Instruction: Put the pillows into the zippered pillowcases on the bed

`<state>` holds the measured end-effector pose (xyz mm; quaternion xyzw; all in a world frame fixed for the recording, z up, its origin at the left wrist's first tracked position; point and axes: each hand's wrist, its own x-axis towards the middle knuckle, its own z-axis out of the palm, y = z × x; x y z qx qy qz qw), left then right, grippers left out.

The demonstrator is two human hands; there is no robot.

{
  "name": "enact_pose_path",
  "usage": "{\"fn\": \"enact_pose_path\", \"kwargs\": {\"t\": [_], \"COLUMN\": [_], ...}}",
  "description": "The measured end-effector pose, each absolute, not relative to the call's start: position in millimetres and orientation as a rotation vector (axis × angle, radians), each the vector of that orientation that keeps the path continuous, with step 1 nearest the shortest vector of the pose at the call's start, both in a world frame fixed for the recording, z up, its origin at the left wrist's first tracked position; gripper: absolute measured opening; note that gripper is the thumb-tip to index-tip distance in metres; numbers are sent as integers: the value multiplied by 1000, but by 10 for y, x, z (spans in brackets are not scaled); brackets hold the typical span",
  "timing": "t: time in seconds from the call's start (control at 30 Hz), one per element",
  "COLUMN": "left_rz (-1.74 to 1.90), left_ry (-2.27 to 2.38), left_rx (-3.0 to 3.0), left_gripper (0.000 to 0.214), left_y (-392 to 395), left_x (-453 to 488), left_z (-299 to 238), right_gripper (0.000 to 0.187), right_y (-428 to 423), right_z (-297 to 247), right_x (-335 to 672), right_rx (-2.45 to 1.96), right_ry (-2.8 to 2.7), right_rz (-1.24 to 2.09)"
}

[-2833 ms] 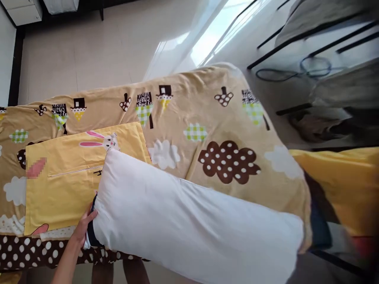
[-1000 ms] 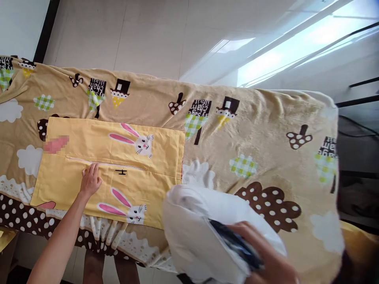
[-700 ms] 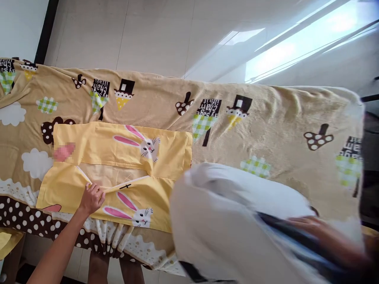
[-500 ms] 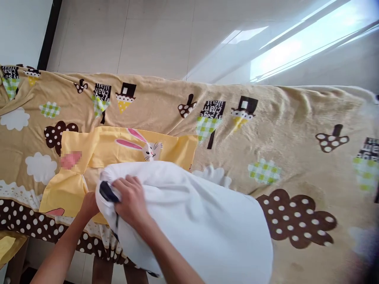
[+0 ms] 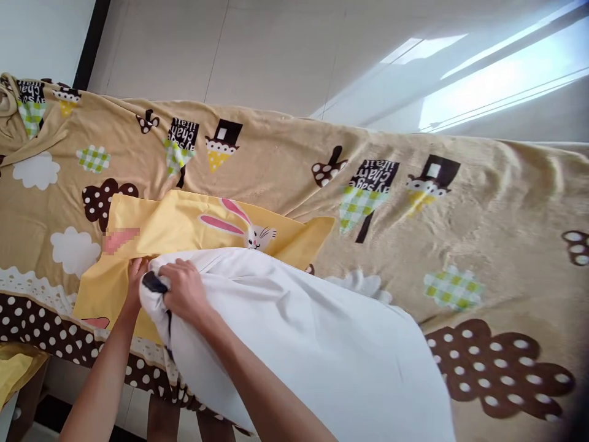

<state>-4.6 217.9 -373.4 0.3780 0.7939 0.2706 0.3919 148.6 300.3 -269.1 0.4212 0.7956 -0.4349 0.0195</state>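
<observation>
Right fingers [image 5: 178,274] grip the white pillow [image 5: 317,344] over yellow fabric [image 5: 177,221]

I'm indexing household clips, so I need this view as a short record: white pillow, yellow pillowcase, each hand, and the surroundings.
white pillow: partly over the yellow pillowcase
yellow pillowcase: rabbit print, rumpled
right hand: gripping the white pillow's end
left hand: beside that end, against the yellow pillowcase; grip unclear
blanket: tan, printed, beneath the yellow pillowcase
floor: pale tiles
</observation>
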Motion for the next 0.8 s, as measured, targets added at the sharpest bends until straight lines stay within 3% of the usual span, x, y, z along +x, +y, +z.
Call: {"fn": "enact_pose_path", "kwargs": {"t": [0.2,0.47,0.6,0.8], "left_rz": [789,1220,1245,990], "left_ry": [1839,1662,1884,2194], "left_rx": [614,-72,69,540], "left_gripper": [23,54,59,53], "left_y": [1971,2016,1828,1659], "left_x": [-312,218,324,281], "left_z": [-3439,-3128,-3196,-3301], "right_gripper": [22,18,31,55], "right_y": [2739,3074,2822,2610], "right_z": [-2745,-2847,-3002,-3058], "right_x": [1053,984,1021,1150], "right_rx": [895,1323,1320,1270], "right_ry": [2465,2449,2523,2588], "right_rz": [-1388,-1189,-1272,-1306]}}
